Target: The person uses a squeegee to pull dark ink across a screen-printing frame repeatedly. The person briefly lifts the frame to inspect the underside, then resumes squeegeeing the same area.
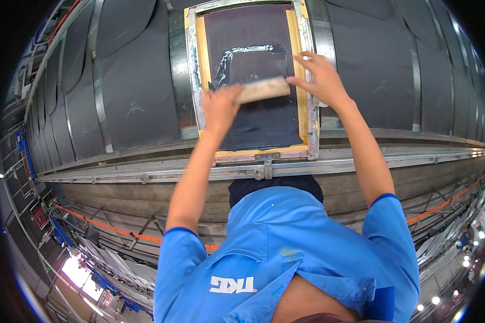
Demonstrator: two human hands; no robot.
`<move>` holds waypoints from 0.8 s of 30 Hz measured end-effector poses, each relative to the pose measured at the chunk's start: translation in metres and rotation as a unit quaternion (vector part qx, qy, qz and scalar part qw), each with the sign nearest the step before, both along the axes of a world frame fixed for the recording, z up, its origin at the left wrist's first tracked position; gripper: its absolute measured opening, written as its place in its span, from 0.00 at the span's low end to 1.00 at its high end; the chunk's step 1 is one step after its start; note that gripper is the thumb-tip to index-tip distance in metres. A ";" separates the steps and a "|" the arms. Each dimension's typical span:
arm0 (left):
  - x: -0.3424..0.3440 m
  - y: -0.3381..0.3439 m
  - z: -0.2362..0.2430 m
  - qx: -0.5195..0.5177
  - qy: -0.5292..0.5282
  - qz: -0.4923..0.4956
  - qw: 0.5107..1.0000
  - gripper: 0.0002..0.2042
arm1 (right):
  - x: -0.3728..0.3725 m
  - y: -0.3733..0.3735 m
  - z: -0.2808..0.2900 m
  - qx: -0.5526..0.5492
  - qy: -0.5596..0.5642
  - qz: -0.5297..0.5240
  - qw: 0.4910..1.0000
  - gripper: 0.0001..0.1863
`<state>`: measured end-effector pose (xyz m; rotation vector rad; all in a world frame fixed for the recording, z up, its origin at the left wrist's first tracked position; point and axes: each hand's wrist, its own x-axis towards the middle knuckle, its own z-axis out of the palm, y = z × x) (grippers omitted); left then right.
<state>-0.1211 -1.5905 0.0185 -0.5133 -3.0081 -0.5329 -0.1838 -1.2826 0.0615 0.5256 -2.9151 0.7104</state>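
Note:
A screen printing frame (194, 59) lies in front of me, its dark mesh (248, 24) edged with yellow tape (204, 43). Wet, shiny ink (251, 49) forms a bent band on the mesh. Across the middle rests a squeegee with a pale wooden handle (265, 90), slightly tilted; its blade is hidden. Fingers of my left hand (220, 109) are closed round the handle's left end. At the other end, my right hand (324, 82) has its fingers spread over the taped right side, the thumb close to or touching the handle's tip.
Dark fabric panels (134, 81) lie flat to the left, and more dark panels (374, 75) to the right. A metal rail (361, 163) runs along the near edge, with a clamp (264, 168) at the frame's bottom. Below runs an orange strip (121, 231).

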 end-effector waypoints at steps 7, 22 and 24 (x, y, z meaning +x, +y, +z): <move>-0.101 0.010 0.006 0.005 -0.044 0.016 0.999 0.19 | -0.037 -0.031 -0.046 -0.045 -0.093 0.055 0.993 0.23; -0.083 -0.005 0.008 0.015 -0.005 0.009 1.000 0.20 | -0.008 -0.033 -0.043 -0.100 -0.047 0.040 0.993 0.21; -0.118 -0.003 0.008 0.017 -0.012 0.012 1.000 0.18 | -0.040 -0.035 -0.042 -0.100 -0.081 0.023 0.991 0.20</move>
